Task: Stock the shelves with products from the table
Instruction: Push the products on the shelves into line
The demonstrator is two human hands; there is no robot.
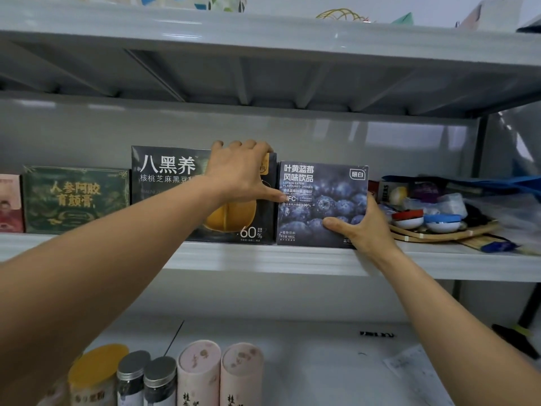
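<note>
A blue blueberry drink box (319, 189) stands upright on the middle shelf (263, 259). My right hand (363, 227) grips its lower right corner, thumb across the front. Directly to its left stands a larger black box (167, 183) with white characters and an orange picture. My left hand (240, 171) holds that black box at its top right, fingers curled over the top edge and thumb reaching to the blue box's left edge. The two boxes stand side by side, nearly touching.
A dark green box (76, 199) and a pink-red box (10, 203) stand further left. To the right lies a bamboo tray (445, 234) with small bowls and clutter. The shelf below holds pink tubes (199, 373), dark jars (146, 376) and a yellow-lidded can (93, 367).
</note>
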